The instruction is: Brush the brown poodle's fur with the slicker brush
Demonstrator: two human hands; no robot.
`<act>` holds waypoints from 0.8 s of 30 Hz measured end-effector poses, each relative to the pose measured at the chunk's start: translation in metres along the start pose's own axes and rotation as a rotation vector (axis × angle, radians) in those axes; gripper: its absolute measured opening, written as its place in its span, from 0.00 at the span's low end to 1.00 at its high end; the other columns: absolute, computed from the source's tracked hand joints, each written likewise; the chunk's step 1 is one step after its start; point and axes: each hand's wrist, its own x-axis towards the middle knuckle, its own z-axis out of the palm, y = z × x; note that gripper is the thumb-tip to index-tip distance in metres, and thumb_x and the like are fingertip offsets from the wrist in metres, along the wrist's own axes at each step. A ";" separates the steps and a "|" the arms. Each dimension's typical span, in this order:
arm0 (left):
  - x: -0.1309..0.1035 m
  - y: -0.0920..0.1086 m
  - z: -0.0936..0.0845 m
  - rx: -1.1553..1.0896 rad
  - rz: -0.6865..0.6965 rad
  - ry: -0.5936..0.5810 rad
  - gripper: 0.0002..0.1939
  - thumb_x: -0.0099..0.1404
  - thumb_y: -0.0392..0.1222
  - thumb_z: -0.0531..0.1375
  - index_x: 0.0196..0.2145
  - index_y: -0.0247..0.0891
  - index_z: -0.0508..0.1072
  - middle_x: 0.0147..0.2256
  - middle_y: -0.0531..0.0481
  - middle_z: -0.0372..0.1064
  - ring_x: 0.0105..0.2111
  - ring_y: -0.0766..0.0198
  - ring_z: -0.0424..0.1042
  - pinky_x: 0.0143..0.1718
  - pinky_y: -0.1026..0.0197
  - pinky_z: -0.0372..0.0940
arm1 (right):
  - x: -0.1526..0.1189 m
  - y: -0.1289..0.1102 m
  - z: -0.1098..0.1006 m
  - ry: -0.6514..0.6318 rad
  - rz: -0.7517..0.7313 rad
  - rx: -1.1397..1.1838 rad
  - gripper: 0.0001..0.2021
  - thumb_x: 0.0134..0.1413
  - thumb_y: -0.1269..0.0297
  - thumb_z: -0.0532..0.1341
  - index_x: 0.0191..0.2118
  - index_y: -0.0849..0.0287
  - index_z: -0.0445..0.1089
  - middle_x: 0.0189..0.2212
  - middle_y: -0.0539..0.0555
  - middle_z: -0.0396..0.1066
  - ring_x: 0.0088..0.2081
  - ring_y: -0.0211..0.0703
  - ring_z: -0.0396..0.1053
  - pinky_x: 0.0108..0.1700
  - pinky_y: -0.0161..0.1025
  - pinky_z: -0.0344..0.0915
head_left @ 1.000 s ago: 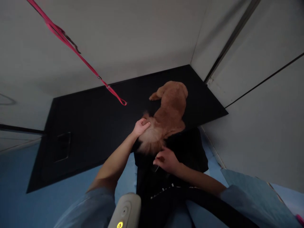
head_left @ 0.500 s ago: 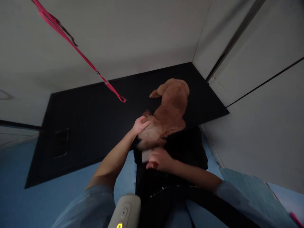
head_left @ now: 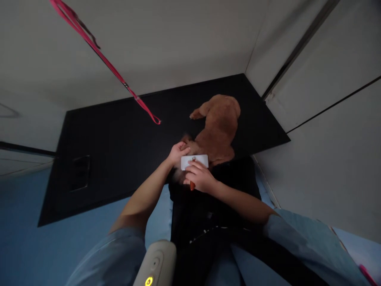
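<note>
A curly brown dog [head_left: 220, 123] lies on a black table [head_left: 119, 139], its head toward me and partly hidden by my hands and a brush. My left hand [head_left: 178, 153] is closed on fur at the left side of the head. In my right hand [head_left: 201, 176] is the brush [head_left: 203, 160], with a white rectangular head and a reddish-brown handle. The brush head lies over the fur of the dog's head, just right of my left fingers.
A pink loop leash [head_left: 119, 75] hangs over the table from the upper left. On the table's left part lies a dark flat rectangular object [head_left: 80, 172]. A light-coloured device with a yellow light [head_left: 157, 264] is close below me.
My right hand has moved the brush up and away from me, from below the dog's head onto its fur. My left hand still grips the fur. The whole view has shifted slightly.
</note>
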 end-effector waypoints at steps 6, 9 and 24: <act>0.000 -0.001 -0.002 0.080 0.042 0.032 0.14 0.46 0.49 0.62 0.22 0.37 0.64 0.19 0.58 0.53 0.22 0.71 0.52 0.25 0.67 0.52 | -0.009 0.002 0.009 -0.121 -0.107 0.018 0.11 0.56 0.57 0.61 0.29 0.59 0.71 0.31 0.54 0.72 0.51 0.50 0.65 0.57 0.49 0.57; 0.001 -0.006 -0.001 0.075 0.047 0.057 0.13 0.46 0.48 0.61 0.22 0.36 0.64 0.20 0.58 0.55 0.22 0.71 0.53 0.26 0.67 0.53 | -0.012 -0.006 0.002 -0.189 -0.170 0.113 0.11 0.58 0.60 0.60 0.28 0.59 0.71 0.28 0.52 0.72 0.42 0.44 0.68 0.51 0.41 0.62; 0.001 -0.005 -0.001 0.012 -0.019 0.029 0.16 0.44 0.51 0.61 0.22 0.36 0.63 0.18 0.59 0.52 0.21 0.72 0.50 0.23 0.67 0.50 | -0.028 -0.011 0.017 -0.421 -0.218 0.072 0.08 0.59 0.61 0.58 0.33 0.57 0.72 0.30 0.50 0.71 0.37 0.40 0.67 0.47 0.40 0.62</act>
